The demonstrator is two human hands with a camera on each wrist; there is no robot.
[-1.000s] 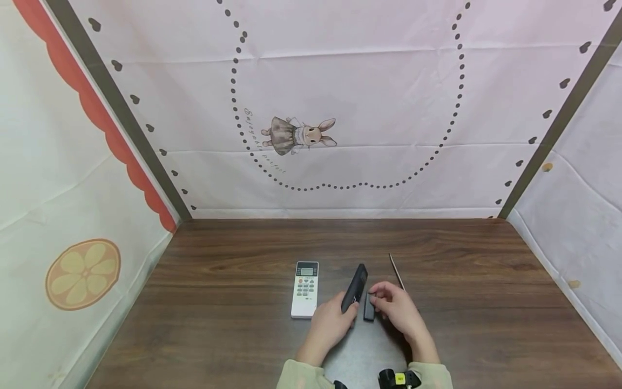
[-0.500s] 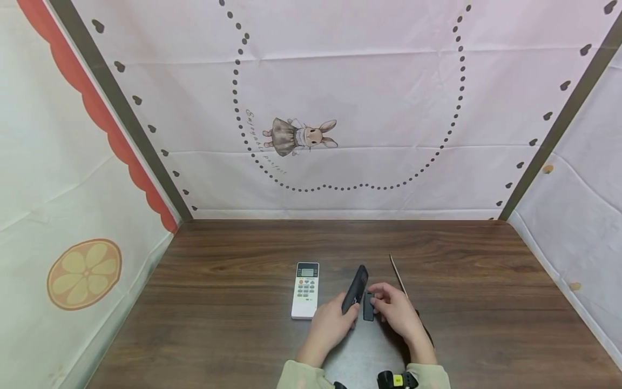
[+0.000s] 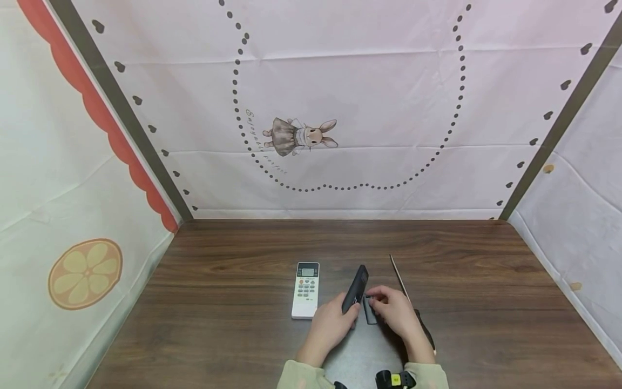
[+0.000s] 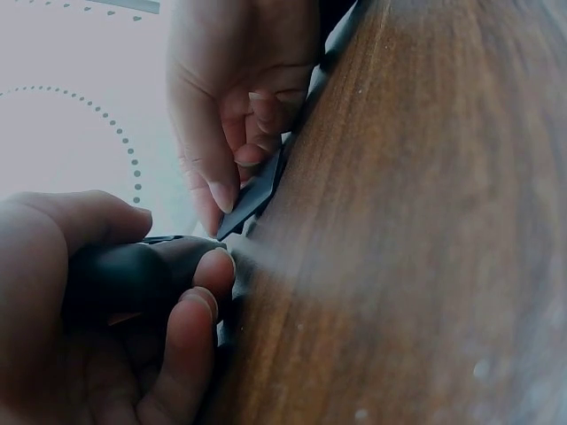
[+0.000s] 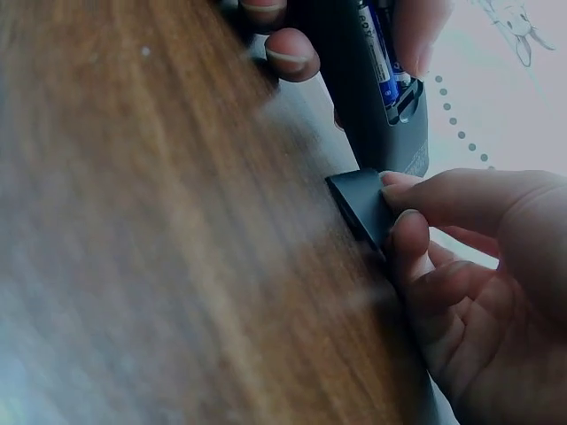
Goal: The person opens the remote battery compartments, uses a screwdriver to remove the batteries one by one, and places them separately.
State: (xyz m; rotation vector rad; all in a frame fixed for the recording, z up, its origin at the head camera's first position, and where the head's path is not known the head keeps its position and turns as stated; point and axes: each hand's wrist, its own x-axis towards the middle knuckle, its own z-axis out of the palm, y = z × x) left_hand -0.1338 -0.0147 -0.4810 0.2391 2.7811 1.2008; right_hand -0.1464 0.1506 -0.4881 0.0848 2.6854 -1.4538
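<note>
Left hand [image 3: 331,320] grips a long, forward-slanting black remote [image 3: 355,289], just left of the flat black cover [image 5: 361,200] the right hand [image 3: 396,312] pinches.

Right hand [image 3: 396,313] hides part of dark cover [image 3: 371,317]; labels on white remote [image 3: 305,302] too small to read (both sleeves [image 3: 302,376] cut off, near edge).

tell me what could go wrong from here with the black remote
The batteries could slip out if the left hand turns the black remote, since they lie exposed in it. The small dark cover might drop, as only a pinch of the right hand holds it. The right hand might also knock the screwdriver-like tool lying close to its wrist.
</note>
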